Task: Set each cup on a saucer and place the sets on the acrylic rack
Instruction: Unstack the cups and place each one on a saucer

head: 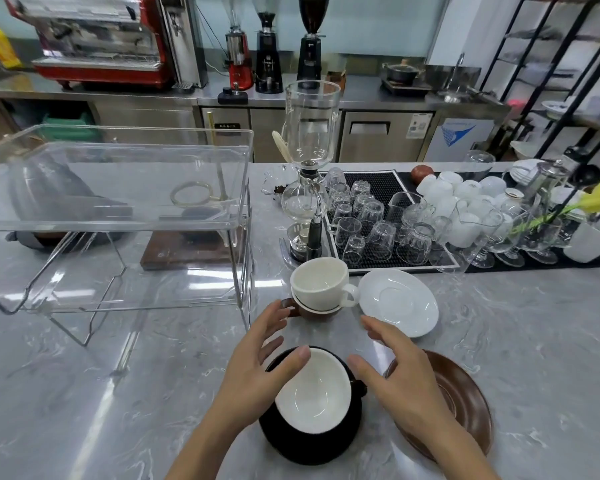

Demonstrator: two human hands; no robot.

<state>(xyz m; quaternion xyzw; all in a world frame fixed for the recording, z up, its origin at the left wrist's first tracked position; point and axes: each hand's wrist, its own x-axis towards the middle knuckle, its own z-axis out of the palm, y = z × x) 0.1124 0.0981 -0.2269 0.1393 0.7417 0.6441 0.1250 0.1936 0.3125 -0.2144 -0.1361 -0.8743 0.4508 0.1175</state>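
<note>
Our left hand point(253, 372) and right hand point(400, 375) hovered spread-fingered, gripping nothing, either side of the black cup point(312, 393) on its black saucer point(309, 448). Beyond, a white cup point(321, 280) sat stacked in a brown cup point(312, 311); the acrylic rack point(118, 216) stood left on the counter point(534, 341).

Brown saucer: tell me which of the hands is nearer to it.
Right. The right hand hovers over the brown saucer, overlapping its left rim. The left hand sits across the black cup, farther away.
</note>
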